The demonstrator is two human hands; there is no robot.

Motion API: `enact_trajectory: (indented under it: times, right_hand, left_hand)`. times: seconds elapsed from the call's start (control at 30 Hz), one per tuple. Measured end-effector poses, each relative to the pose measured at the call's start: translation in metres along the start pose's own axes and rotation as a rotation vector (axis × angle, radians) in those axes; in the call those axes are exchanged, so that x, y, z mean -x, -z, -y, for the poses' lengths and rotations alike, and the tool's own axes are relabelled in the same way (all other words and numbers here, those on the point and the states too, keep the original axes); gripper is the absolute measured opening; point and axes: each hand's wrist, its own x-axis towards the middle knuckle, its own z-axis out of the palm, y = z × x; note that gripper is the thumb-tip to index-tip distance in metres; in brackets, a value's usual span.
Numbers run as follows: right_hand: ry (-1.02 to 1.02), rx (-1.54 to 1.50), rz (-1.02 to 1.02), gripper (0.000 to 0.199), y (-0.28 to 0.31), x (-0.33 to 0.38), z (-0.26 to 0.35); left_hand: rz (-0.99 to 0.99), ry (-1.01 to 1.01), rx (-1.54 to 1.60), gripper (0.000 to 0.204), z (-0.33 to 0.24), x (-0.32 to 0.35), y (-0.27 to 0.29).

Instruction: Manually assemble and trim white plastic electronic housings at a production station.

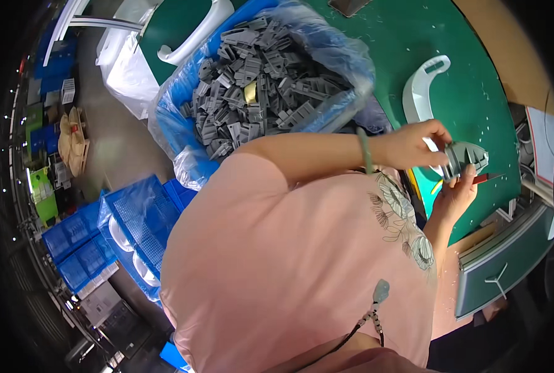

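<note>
Over the right side of the green table, both of my hands meet around a ribbed grey plastic part [465,156]. My left hand [417,144] reaches across from the left, its thumb and fingers closed at the near end of the part, where a bit of white shows between them. From below, my right hand [456,198] grips the part's lower edge between thumb and fingers. A thin red tool [487,178] sticks out beside the right fingers; its kind is unclear. Just beyond my left hand lies a curved white plastic piece [418,93] with a slotted end.
A blue bin [178,93] lined with clear plastic holds many grey plastic parts and a small yellow piece. Another curved white piece [196,37] lies beyond it on the green table [389,37]. Blue crates [137,217] stand at the left. A dark green panel [507,267] sits at lower right.
</note>
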Motion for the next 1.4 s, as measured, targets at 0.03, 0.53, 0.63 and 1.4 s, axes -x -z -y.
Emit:
enact_trajectory:
  times: [0.03, 0.53, 0.63, 1.4]
  right_hand:
    - [-0.003, -0.057, -0.020, 0.034, -0.007, -0.008, -0.003]
    - [0.010, 1.038, -0.475, 0.055, 0.160, -0.129, 0.006]
    - [-0.060, 1.229, -0.356, 0.061, 0.157, -0.137, -0.010]
    - [-0.224, 1.553, -0.224, 0.071, 0.115, -0.130, -0.035]
  left_hand:
    - [-0.016, -0.019, -0.171, 0.029, -0.006, 0.004, 0.027]
    - [-0.007, 0.533, -2.273, 0.047, 0.071, 0.014, 0.365]
    - [0.032, 0.721, -2.125, 0.052, 0.041, 0.000, 0.338]
    - [0.245, 0.192, 0.678, 0.056, -0.027, -0.092, 0.141]
